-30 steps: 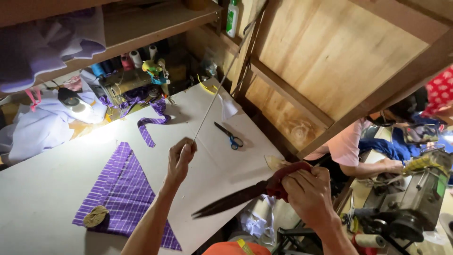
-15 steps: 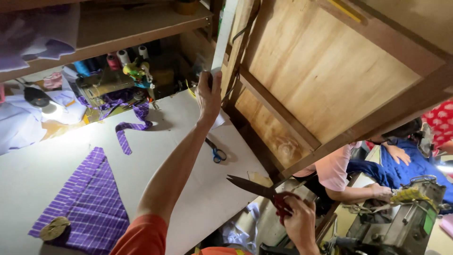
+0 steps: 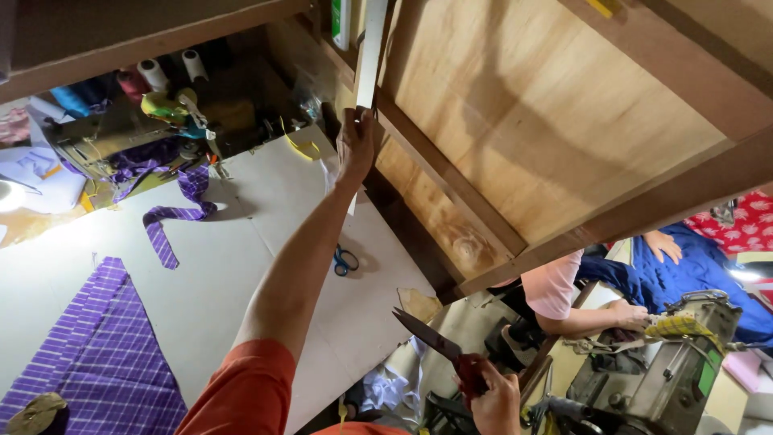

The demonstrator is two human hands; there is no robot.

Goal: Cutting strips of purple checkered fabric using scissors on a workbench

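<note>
My left hand (image 3: 355, 145) is stretched far forward and grips a long flat ruler (image 3: 369, 56), holding it upright against the wooden post at the back of the white cutting table (image 3: 241, 266). My right hand (image 3: 493, 399) is low at the table's right edge, closed on the red handles of large fabric shears (image 3: 439, 342), whose dark blades point up and to the left. A piece of purple checked cloth (image 3: 88, 354) lies flat at the near left of the table. A narrow purple strip (image 3: 173, 221) lies further back.
Small blue-handled scissors (image 3: 345, 260) lie on the table by my left forearm. Thread spools and clutter fill the shelf (image 3: 161, 80) behind. Plywood panels (image 3: 523, 121) rise on the right. A person in a pink top (image 3: 555, 286) works by a sewing machine (image 3: 668, 362) at lower right.
My left hand has carried the ruler from the table up to the wooden post. My right hand has dropped lower and to the right with the shears.
</note>
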